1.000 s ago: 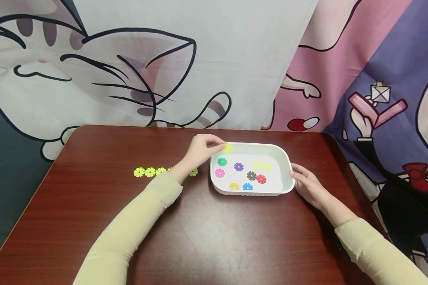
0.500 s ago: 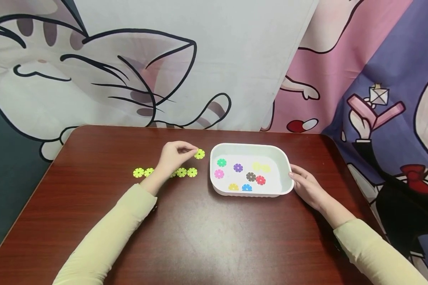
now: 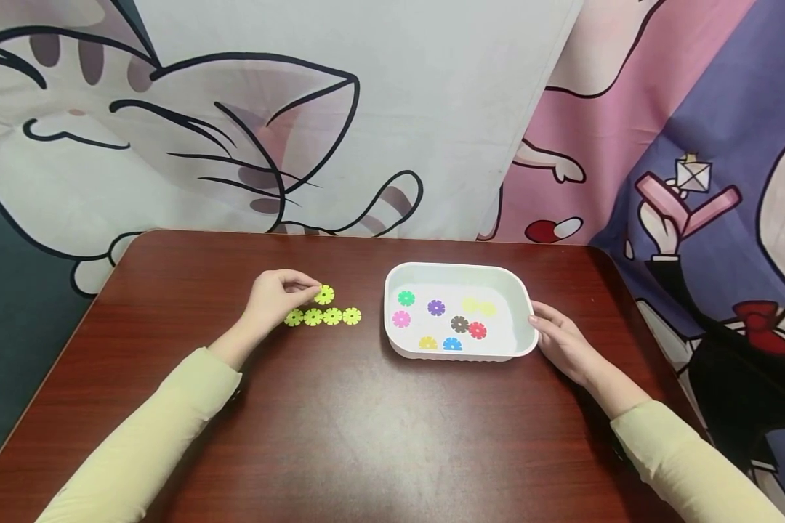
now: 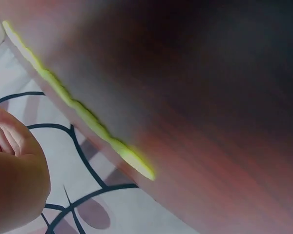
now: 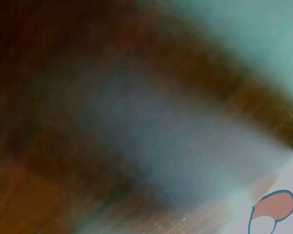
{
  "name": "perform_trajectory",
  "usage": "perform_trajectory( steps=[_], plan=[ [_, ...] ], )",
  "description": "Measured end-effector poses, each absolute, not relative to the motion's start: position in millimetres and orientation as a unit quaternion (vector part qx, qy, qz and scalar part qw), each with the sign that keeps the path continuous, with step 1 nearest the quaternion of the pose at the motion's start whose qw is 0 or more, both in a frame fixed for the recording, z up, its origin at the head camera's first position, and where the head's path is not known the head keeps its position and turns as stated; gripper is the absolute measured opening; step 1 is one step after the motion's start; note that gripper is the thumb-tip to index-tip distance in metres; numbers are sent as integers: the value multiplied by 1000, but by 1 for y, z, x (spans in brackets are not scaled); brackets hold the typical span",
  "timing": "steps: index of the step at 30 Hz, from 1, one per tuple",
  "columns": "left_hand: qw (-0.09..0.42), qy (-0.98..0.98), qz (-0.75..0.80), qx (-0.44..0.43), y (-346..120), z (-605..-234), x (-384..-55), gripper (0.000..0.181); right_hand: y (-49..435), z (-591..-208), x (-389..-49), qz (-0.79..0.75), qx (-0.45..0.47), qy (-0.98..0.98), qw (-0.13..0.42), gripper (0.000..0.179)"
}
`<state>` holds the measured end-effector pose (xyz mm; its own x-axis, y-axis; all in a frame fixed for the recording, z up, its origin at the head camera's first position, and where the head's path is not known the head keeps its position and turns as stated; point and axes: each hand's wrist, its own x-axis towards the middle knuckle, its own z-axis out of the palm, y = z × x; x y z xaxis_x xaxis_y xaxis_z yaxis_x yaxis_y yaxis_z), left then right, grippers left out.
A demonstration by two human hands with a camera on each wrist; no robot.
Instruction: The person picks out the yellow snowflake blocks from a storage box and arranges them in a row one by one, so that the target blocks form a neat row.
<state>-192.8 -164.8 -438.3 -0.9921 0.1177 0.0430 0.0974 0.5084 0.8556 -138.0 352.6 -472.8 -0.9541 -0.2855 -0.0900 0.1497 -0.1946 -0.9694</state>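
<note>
My left hand (image 3: 271,301) pinches a yellow flower-shaped plastic disc (image 3: 324,294) between thumb and fingertips. The disc is held just behind a row of matching yellow discs (image 3: 332,316) on the table, whose left end is hidden by the hand. In the left wrist view the row of yellow discs (image 4: 83,112) appears nearly edge-on, with the hand (image 4: 17,165) at the left border. On the other side, my right hand (image 3: 565,345) holds the right rim of a white plastic tray (image 3: 461,357), fingertips at its edge.
Inside the tray lie several loose discs, among them a green disc (image 3: 406,298), a purple disc (image 3: 436,308), a red disc (image 3: 477,330) and a blue disc (image 3: 453,343). The brown table (image 3: 366,436) ends at a cartoon-printed cloth (image 3: 458,145). The right wrist view is mostly blurred.
My left hand has carried the yellow disc from the tray's back left corner leftward to behind the row, uncovering the row's right part. The right hand stays at the tray.
</note>
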Motion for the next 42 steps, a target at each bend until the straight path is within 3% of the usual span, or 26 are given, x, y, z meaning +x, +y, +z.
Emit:
perform_trajectory(
  steps=[19,42],
  plan=[
    [21,886,460,45,-220,-444,-170,21,353,-473,-138,-769,-52,621,139,30],
    [0,899,439,-12,-289,-454,-159,29,352,-473,-139,-773,-47,618,138,31]
  ],
)
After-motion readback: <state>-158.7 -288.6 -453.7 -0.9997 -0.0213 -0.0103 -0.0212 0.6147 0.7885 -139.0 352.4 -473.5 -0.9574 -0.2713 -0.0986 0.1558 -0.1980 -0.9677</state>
